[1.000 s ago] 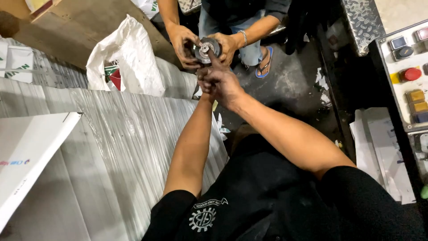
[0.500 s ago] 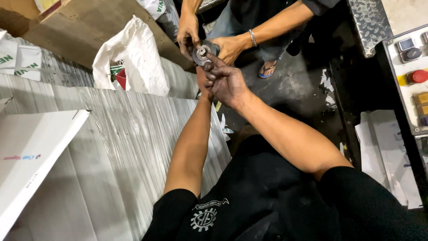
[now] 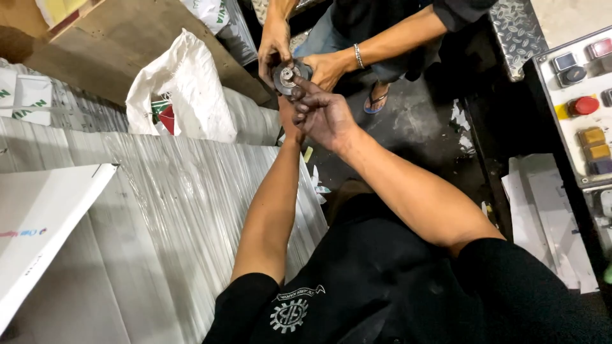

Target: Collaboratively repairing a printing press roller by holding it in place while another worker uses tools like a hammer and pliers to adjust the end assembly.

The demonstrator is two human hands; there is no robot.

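**Four hands, one round part**

Your right hand (image 3: 325,114) reached with fingers loosely curled, fingertips touching one round metal part (image 3: 287,75). Your left hand (image 3: 288,124) sat mostly hidden behind it; I cannot tell its grip. A co-worker's two hands (image 3: 274,48) clasped that part. One white sack (image 3: 185,89) stood near.

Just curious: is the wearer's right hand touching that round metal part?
Touching: the head view shows the right hand's fingertips lying against the round metal part.

Dark grey round metal part (image 3: 287,76), white sack (image 3: 191,89), red button (image 3: 583,105), black shirt (image 3: 395,286).
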